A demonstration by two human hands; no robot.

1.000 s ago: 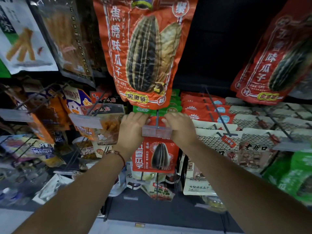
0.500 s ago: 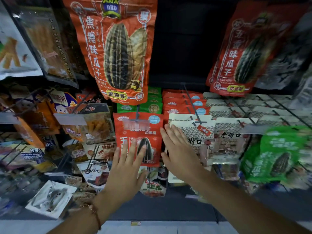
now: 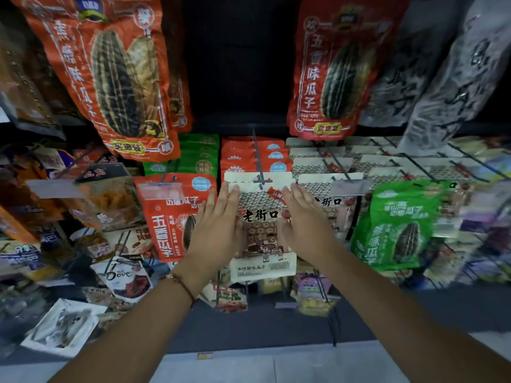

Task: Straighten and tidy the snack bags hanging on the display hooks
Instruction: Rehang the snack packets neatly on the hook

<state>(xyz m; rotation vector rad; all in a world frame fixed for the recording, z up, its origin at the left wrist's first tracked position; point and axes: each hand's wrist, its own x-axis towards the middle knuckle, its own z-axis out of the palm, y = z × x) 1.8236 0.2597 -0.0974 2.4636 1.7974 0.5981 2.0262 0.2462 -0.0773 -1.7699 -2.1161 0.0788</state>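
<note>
We've got left hand (image 3: 218, 230) & right hand (image 3: 302, 225) flat-fingered, gripping nothing, flanking the white paper snack bag w/ grey roof print (image 3: 261, 217) on mid-row hook (image 3: 258, 172). Next, prob: press sides, square it.

Dim shop aisle — dark back panel (image 3: 237, 64), pale floor (image 3: 304, 369).

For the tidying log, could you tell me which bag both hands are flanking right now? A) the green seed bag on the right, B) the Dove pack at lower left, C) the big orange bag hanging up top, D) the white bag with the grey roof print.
D: the left hand and right hand lie with straight fingers along either side of the white bag.
</note>
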